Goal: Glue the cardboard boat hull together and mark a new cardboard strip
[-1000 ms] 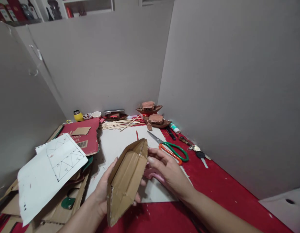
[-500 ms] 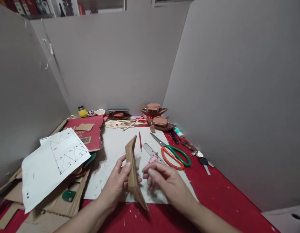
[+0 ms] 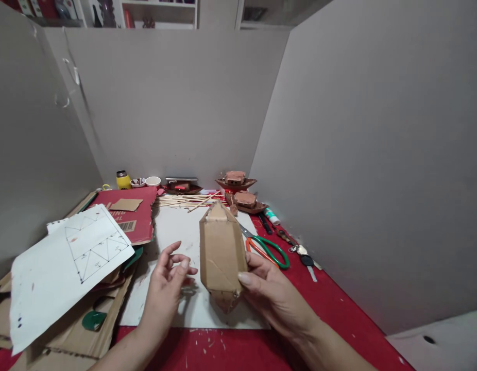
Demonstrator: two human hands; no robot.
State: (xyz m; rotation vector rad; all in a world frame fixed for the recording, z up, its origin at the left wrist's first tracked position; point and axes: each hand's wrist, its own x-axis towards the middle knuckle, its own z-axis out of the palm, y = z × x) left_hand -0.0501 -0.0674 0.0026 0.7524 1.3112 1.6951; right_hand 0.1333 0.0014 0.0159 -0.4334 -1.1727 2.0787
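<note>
A folded cardboard boat hull, pointed at both ends, is held above the white sheet with one broad face toward me. My right hand grips its right edge near the lower end, thumb on the face and fingers behind. To the left of the hull, my left hand is apart from it, fingers spread and holding nothing. Scissors with one green and one orange handle lie just behind my right hand, partly covered by the hull.
Left, a paper with a drawn pattern lies over cardboard pieces and a red box panel. Behind are thin wooden sticks and brown model boats. Keys and a tube lie right on the red cloth.
The cardboard hull has passed from my left hand to my right and turned from edge-on to its broad face. My left hand has let go. The view has shifted slightly rightward.
</note>
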